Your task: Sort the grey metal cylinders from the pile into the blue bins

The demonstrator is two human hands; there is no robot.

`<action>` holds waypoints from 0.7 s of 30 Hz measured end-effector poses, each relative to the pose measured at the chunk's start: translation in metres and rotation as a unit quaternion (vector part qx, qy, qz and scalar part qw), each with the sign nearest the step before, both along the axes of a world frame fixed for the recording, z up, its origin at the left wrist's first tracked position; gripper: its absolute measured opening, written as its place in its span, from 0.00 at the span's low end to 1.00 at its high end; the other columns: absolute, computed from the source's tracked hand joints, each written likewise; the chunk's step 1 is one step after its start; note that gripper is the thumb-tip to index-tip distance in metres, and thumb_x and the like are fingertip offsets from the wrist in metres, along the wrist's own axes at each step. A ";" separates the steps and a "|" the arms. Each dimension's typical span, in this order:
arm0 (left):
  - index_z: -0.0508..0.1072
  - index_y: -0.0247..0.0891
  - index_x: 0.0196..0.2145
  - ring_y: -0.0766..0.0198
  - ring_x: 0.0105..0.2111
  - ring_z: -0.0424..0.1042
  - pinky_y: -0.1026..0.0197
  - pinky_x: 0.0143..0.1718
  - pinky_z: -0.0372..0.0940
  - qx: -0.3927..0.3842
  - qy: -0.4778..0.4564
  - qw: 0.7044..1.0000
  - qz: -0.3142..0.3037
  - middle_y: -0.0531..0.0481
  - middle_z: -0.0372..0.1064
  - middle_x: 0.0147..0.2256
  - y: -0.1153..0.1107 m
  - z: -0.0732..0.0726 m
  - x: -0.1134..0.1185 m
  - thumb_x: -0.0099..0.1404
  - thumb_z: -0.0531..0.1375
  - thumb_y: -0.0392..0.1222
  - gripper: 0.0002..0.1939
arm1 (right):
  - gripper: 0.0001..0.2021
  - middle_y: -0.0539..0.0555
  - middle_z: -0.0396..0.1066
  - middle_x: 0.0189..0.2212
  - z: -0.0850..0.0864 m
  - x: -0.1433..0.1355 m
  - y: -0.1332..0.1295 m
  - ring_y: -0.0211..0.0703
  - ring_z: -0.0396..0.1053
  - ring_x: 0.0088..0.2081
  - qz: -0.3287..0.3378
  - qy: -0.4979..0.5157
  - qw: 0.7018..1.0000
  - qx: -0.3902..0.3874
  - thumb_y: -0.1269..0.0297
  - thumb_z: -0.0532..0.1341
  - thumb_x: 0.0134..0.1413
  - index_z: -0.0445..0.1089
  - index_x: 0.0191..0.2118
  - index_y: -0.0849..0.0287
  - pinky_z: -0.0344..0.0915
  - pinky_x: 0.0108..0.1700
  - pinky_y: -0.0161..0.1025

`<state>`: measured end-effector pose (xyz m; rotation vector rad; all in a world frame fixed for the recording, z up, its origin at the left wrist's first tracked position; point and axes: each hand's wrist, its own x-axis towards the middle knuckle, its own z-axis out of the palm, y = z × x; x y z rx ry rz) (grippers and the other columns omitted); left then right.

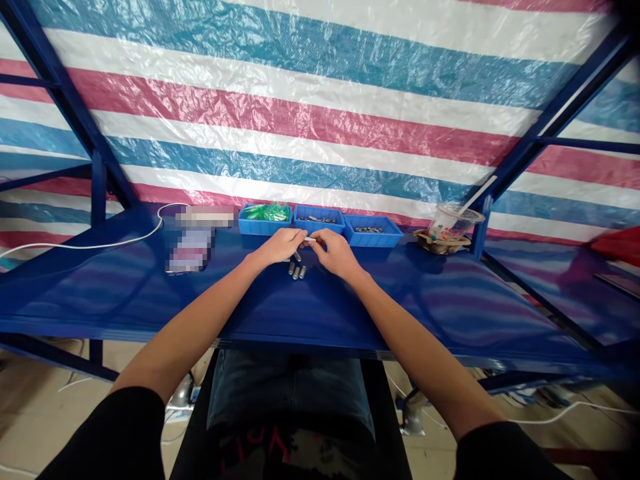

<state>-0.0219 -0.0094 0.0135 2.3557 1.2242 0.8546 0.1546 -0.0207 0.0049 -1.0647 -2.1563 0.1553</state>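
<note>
Between my two hands, just in front of the blue bins, is a small light-grey metal cylinder (311,239). The fingertips of my left hand (281,245) pinch its left end. At its right end, the thumb and fingers of my right hand (336,252) close on it. Below the hands several small metal cylinders (297,272) stand close together on the blue table (300,307). One more dark cylinder (297,256) lies tilted near my left fingertips. The exact kind of these parts is too small to tell.
Along the back stand a bin of green plastic bags (267,213) and two bins of small metal parts (320,219) (369,230). A blurred phone-like object (190,250) and white cable (100,244) lie left. A plastic cup with straw (453,223) stands right, near a frame post (481,227).
</note>
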 end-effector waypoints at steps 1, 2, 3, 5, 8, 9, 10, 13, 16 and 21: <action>0.71 0.35 0.34 0.63 0.30 0.70 0.62 0.33 0.63 0.011 -0.008 1.000 -0.003 0.48 0.72 0.31 -0.001 0.000 0.000 0.68 0.43 0.48 0.21 | 0.08 0.54 0.70 0.32 0.000 0.000 0.000 0.43 0.66 0.35 -0.005 0.005 1.000 -0.003 0.64 0.54 0.59 0.69 0.37 0.59 0.60 0.39 0.38; 0.71 0.36 0.38 0.63 0.31 0.70 0.62 0.34 0.63 0.021 -0.014 1.000 -0.009 0.49 0.72 0.32 -0.001 0.001 0.000 0.68 0.45 0.47 0.18 | 0.09 0.54 0.71 0.32 0.000 0.001 0.001 0.42 0.66 0.34 -0.010 0.010 1.000 -0.008 0.63 0.53 0.60 0.69 0.36 0.59 0.59 0.38 0.37; 0.70 0.36 0.41 0.63 0.31 0.70 0.62 0.34 0.63 0.030 -0.018 0.999 -0.017 0.49 0.72 0.33 -0.002 0.001 0.000 0.67 0.48 0.45 0.15 | 0.10 0.54 0.71 0.31 0.000 0.001 0.002 0.42 0.67 0.33 -0.013 0.013 1.000 -0.014 0.63 0.52 0.60 0.69 0.36 0.59 0.59 0.37 0.37; 0.68 0.38 0.44 0.64 0.33 0.71 0.63 0.35 0.63 0.043 -0.019 0.998 -0.036 0.50 0.72 0.35 -0.003 0.001 0.001 0.64 0.51 0.41 0.13 | 0.11 0.53 0.71 0.28 0.000 0.002 0.002 0.41 0.67 0.31 -0.016 0.016 0.999 -0.029 0.64 0.51 0.61 0.69 0.33 0.60 0.59 0.35 0.36; 0.69 0.38 0.42 0.63 0.32 0.71 0.63 0.35 0.63 0.053 -0.014 0.998 -0.043 0.50 0.72 0.34 -0.005 0.001 0.001 0.63 0.53 0.39 0.10 | 0.15 0.52 0.70 0.25 -0.001 0.002 0.002 0.40 0.67 0.29 -0.019 0.019 0.999 -0.045 0.63 0.48 0.62 0.68 0.30 0.59 0.59 0.33 0.35; 0.69 0.38 0.41 0.63 0.32 0.70 0.62 0.34 0.63 0.055 -0.015 0.998 -0.038 0.50 0.72 0.34 -0.005 0.002 0.001 0.63 0.52 0.40 0.10 | 0.15 0.52 0.70 0.25 -0.001 0.001 0.001 0.40 0.67 0.29 -0.021 0.022 0.998 -0.046 0.61 0.48 0.63 0.67 0.31 0.59 0.59 0.32 0.35; 0.69 0.38 0.41 0.63 0.31 0.70 0.62 0.33 0.62 0.056 -0.016 0.998 -0.029 0.50 0.72 0.33 -0.005 0.002 0.001 0.64 0.51 0.41 0.10 | 0.14 0.51 0.70 0.25 -0.001 0.001 0.000 0.40 0.67 0.28 -0.022 0.024 0.998 -0.045 0.60 0.48 0.62 0.67 0.34 0.59 0.59 0.32 0.35; 0.69 0.37 0.37 0.64 0.27 0.69 0.62 0.30 0.61 0.054 -0.022 0.998 -0.002 0.51 0.71 0.28 -0.006 0.001 0.001 0.67 0.47 0.45 0.13 | 0.12 0.49 0.69 0.26 -0.001 0.000 -0.003 0.41 0.67 0.29 -0.019 0.026 0.999 -0.037 0.59 0.55 0.58 0.64 0.44 0.58 0.61 0.33 0.36; 0.68 0.37 0.30 0.65 0.24 0.68 0.63 0.28 0.60 0.047 -0.026 0.999 0.003 0.51 0.70 0.26 -0.005 -0.001 0.002 0.69 0.45 0.46 0.17 | 0.13 0.50 0.69 0.28 0.001 0.000 -0.004 0.42 0.67 0.31 -0.014 0.018 0.999 -0.023 0.65 0.56 0.55 0.61 0.47 0.58 0.62 0.36 0.37; 0.68 0.37 0.29 0.64 0.26 0.70 0.63 0.30 0.61 0.045 -0.031 0.999 -0.003 0.51 0.70 0.25 -0.005 -0.003 0.003 0.70 0.42 0.48 0.21 | 0.08 0.54 0.71 0.32 0.004 0.000 -0.005 0.44 0.67 0.36 -0.025 0.003 1.000 -0.004 0.66 0.52 0.58 0.65 0.41 0.58 0.60 0.39 0.38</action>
